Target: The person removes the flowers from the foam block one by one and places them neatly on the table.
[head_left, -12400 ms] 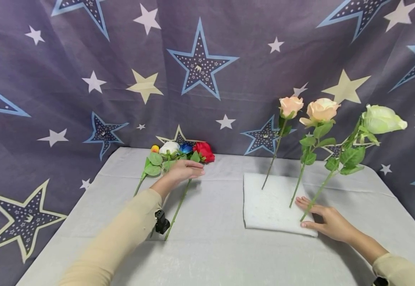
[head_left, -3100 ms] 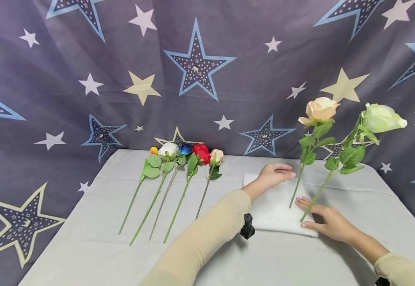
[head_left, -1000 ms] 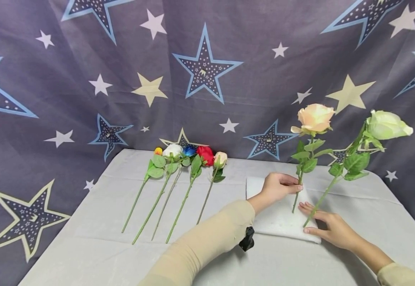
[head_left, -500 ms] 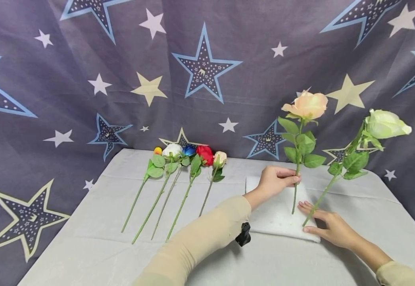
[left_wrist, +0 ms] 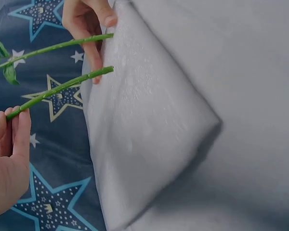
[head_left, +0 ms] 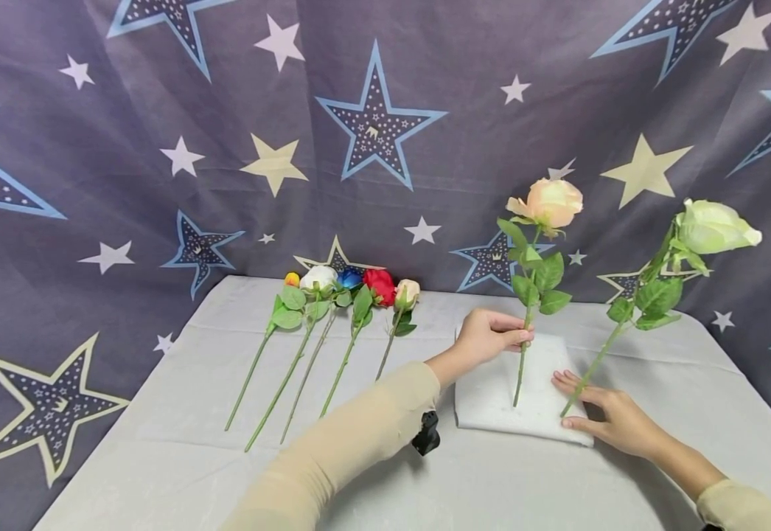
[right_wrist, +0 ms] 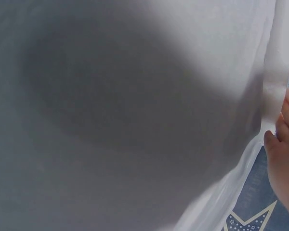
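Note:
My left hand (head_left: 481,341) pinches the stem of a large peach rose (head_left: 551,203) between thumb and fingers, holding it upright with a slight lean. Its lower end (left_wrist: 109,70) is over the white pad (head_left: 485,391); whether it touches the surface cannot be told. A pale green rose (head_left: 717,227) stands tilted to the right in the pad. Around its stem base my right hand (head_left: 614,417) rests at the pad's right edge, fingers and thumb extended. In the right wrist view that hand (right_wrist: 284,159) is partly cut off at the frame's edge.
Left of the pad, several roses lie side by side on the grey tabletop (head_left: 180,472): a small yellow-orange bud (head_left: 292,279), a white (head_left: 319,279), a blue (head_left: 349,278), a red (head_left: 379,286) and a small peach one (head_left: 407,293). A star-patterned curtain (head_left: 465,44) hangs behind.
The small peach rose went from the pad to the lying row. My left hand then took the large peach rose's stem, and its lower end has shifted left. My right hand stays put.

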`<act>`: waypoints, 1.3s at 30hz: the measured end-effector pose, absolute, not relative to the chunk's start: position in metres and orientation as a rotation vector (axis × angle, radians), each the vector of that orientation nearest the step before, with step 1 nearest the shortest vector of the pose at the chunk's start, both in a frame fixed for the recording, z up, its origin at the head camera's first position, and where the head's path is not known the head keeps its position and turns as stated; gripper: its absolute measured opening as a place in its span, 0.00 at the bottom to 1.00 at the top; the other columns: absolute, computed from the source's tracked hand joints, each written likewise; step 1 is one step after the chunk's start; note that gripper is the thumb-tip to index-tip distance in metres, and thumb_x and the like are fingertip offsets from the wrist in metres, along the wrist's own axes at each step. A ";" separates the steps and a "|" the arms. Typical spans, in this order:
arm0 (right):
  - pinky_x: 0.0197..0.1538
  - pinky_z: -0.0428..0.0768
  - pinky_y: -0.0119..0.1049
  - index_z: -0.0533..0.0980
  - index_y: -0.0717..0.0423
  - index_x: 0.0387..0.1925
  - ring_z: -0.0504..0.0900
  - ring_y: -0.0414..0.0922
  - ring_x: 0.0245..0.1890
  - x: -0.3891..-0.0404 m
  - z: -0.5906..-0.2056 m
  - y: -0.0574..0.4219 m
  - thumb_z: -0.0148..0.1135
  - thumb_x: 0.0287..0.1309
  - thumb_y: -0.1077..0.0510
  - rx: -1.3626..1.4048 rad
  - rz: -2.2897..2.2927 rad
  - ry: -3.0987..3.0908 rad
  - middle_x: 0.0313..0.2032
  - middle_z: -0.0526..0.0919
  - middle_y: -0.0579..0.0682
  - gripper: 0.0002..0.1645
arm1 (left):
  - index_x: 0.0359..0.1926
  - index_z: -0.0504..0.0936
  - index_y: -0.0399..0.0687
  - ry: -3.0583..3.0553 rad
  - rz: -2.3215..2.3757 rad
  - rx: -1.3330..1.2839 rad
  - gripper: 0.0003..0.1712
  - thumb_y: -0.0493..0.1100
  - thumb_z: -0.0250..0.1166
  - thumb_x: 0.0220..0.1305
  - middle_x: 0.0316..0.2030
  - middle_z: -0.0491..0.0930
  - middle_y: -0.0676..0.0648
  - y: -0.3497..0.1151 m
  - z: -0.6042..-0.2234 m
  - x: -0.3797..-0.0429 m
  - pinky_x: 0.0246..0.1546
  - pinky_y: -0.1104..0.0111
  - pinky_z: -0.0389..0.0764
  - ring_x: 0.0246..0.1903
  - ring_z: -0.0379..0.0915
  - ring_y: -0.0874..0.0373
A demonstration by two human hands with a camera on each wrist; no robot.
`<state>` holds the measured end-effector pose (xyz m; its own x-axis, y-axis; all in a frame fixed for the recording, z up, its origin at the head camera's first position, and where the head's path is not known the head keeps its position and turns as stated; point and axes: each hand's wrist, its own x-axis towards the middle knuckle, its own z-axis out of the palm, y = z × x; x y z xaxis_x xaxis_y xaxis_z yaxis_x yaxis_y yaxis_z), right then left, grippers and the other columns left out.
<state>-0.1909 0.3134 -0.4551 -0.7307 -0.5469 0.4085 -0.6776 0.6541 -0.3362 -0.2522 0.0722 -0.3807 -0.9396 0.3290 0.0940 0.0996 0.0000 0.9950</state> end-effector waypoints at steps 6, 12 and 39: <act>0.60 0.50 0.08 0.73 0.55 0.55 0.58 0.22 0.59 -0.191 -0.455 0.313 0.71 0.41 0.52 0.982 0.701 -2.606 0.53 0.75 0.60 0.35 | 0.40 0.82 0.32 2.077 2.028 0.414 0.14 0.33 0.67 0.51 0.35 0.83 0.39 0.058 -0.382 -0.251 0.30 0.72 0.84 0.32 0.82 0.51; 0.61 0.50 0.08 0.73 0.55 0.55 0.57 0.22 0.60 -0.190 -0.456 0.313 0.71 0.41 0.52 0.984 0.716 -2.602 0.53 0.75 0.61 0.35 | 0.42 0.81 0.30 2.060 1.994 0.383 0.15 0.33 0.66 0.52 0.36 0.83 0.39 0.041 -0.383 -0.249 0.31 0.71 0.84 0.33 0.82 0.52; 0.61 0.47 0.08 0.73 0.56 0.55 0.57 0.22 0.60 -0.192 -0.457 0.314 0.71 0.40 0.52 0.984 0.703 -2.590 0.53 0.75 0.59 0.36 | 0.39 0.81 0.29 2.137 1.807 0.233 0.12 0.32 0.66 0.52 0.32 0.83 0.36 -0.042 -0.414 -0.239 0.32 0.64 0.85 0.27 0.82 0.54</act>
